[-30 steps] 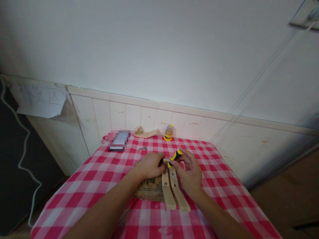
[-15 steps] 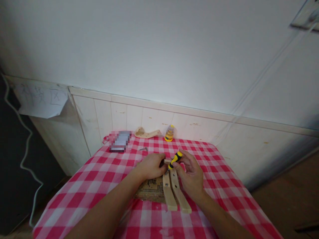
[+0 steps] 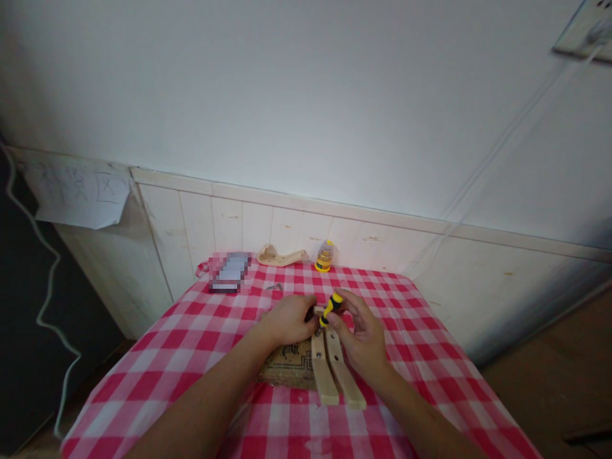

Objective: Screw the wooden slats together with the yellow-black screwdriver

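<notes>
My right hand [image 3: 362, 336] pinches a short yellow-and-black screwdriver [image 3: 330, 308], tip down on the far end of two pale wooden slats [image 3: 335, 375] that lie side by side on a patterned board [image 3: 288, 364]. My left hand [image 3: 287, 319] is closed over the far end of the same slats, its fingertips touching the wood next to the screwdriver tip. What sits under its fingers is hidden.
The table wears a red-and-white checked cloth [image 3: 201, 331]. At its far edge lie a curved wooden piece [image 3: 280, 256], a small yellow bit holder [image 3: 324, 256], a blurred flat object [image 3: 229, 271] and a loose screw [image 3: 274, 287]. A white panelled wall [image 3: 382, 242] stands behind.
The screwdriver has tilted more upright and shifted slightly left, with my right hand following. My left hand has stayed put on the slats.
</notes>
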The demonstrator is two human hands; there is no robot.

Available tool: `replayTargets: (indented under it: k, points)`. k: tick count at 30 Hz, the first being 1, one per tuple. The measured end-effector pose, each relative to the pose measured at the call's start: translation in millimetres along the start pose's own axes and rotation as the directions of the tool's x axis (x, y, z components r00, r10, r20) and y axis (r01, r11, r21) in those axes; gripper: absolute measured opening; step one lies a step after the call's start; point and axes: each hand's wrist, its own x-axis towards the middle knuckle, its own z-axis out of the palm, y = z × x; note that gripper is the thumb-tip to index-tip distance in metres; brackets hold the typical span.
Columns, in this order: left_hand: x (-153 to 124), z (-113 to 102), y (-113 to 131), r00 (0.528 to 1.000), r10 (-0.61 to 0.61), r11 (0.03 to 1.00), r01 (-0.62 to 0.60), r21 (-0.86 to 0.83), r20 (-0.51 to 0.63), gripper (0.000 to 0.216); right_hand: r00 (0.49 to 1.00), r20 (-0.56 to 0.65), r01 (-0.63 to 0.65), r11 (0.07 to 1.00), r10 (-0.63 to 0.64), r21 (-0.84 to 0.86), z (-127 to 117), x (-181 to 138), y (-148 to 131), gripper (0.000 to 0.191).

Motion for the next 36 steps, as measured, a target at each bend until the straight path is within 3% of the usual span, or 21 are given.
replayTargets:
  k: [17,27,36]
  points:
    - [0,-1,1,1.000,-0.022,0.999,0.022,0.028,0.001,0.019,0.995,-0.103,0.019,0.996,-0.011,0.085,7,1,-3,0.042]
    - [0,1,-1,1.000,-0.018,1.000,0.018,0.020,0.002,0.018,0.986,-0.142,0.087,0.996,-0.084,0.012,1,-9,3,0.036]
    - [-1,2,-2,1.000,0.001,1.000,-0.001,0.001,-0.018,0.016,0.994,-0.078,0.086,0.995,-0.082,0.048,-1,-15,-2,0.039]
